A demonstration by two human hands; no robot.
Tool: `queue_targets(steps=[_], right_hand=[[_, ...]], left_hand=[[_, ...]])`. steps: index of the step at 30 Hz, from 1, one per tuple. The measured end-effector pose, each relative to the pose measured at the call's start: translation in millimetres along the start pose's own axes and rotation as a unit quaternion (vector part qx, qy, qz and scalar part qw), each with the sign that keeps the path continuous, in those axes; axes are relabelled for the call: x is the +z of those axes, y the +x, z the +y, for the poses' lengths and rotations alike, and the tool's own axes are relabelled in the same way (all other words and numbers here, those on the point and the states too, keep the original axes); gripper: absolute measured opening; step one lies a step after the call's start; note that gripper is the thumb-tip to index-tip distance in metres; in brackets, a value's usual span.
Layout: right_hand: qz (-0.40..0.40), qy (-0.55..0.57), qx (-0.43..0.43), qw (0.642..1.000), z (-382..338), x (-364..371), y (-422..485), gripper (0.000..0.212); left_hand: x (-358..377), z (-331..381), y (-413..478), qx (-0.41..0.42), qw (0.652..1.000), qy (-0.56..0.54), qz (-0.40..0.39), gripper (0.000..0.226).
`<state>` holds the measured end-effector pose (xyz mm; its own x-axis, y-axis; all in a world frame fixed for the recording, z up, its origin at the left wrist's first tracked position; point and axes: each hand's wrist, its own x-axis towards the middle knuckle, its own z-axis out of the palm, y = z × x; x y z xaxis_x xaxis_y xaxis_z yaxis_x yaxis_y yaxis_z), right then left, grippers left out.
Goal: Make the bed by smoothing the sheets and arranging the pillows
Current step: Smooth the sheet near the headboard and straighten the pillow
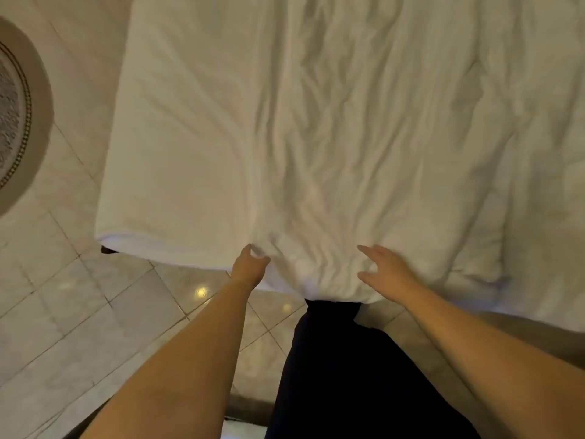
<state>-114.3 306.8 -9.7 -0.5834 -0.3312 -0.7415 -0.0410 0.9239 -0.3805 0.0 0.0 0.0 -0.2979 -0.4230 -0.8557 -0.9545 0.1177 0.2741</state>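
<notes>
Head view looks down on a rumpled white duvet (332, 137) covering the bed, cut off at the far and right edges, so no pillows show. No writing is readable anywhere. At the near hem, the left hand (250, 264) pinches a fold of fabric, fingertips partly buried in it. The right hand (384, 274) hovers with fingers spread, grasping nothing. Pale marble floor tiles (79, 312) lie near left; a round patterned rug (19, 115) is cropped at far left. Dark trousers (342, 375) press against the hem.
</notes>
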Motion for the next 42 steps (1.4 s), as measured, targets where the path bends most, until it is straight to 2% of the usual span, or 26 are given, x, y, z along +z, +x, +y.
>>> queue_targets(steps=[4,7,9,12,14,18,21,24,28,31,34,36,38,42], right_hand=[[-0.06,-0.018,-0.02,0.998,3,39,29,0.079],[-0.056,-0.075,-0.029,0.995,20,65,38,0.094],[-0.057,-0.098,-0.028,0.993,25,77,45,0.106],[-0.077,-0.137,-0.012,0.987,22,92,43,0.118],[-0.069,-0.157,-0.008,0.985,22,97,39,0.121],[-0.055,-0.162,-0.011,0.985,18,96,31,0.126],[-0.062,-0.148,-0.021,0.987,8,98,16,0.131],[-0.073,-0.114,-0.027,0.99,-4,103,-9,0.136],[-0.038,-0.099,-0.031,0.994,-26,106,-39,0.135],[0.04,-0.106,-0.072,0.991,-45,98,-61,0.106],[0.079,-0.073,-0.097,0.989,-57,85,-75,0.085],[0.076,-0.04,-0.112,0.99,-66,74,-79,0.082],[0.049,-0.018,-0.143,0.988,-78,63,-83,0.078],[0.006,-0.017,-0.171,0.985,-106,48,-80,0.074]], left_hand=[[18,-20,41,-0.006,0.999,-0.012,0.034,0.084],[31,-36,55,-0.016,0.997,-0.012,0.081,0.095],[36,-43,66,-0.011,0.994,-0.013,0.109,0.091],[36,-51,72,-0.01,0.993,-0.012,0.12,0.073],[35,-55,69,-0.025,0.994,-0.054,0.094,0.062],[23,-47,52,-0.054,0.983,-0.176,-0.026,0.072],[4,-27,27,-0.034,0.976,-0.194,-0.098,0.072],[-17,-9,-3,-0.005,0.964,-0.207,-0.166,0.058],[-51,20,-49,0.039,0.957,-0.216,-0.19,0.047],[-75,35,-79,0.086,0.968,-0.182,-0.151,0.047],[-103,37,-94,0.133,0.987,-0.086,-0.024,0.039],[-126,38,-97,0.156,0.986,-0.021,0.053,0.029],[-152,37,-93,0.173,0.98,0.017,0.098,0.022],[-191,31,-73,0.195,0.973,0.043,0.114,0.022]])
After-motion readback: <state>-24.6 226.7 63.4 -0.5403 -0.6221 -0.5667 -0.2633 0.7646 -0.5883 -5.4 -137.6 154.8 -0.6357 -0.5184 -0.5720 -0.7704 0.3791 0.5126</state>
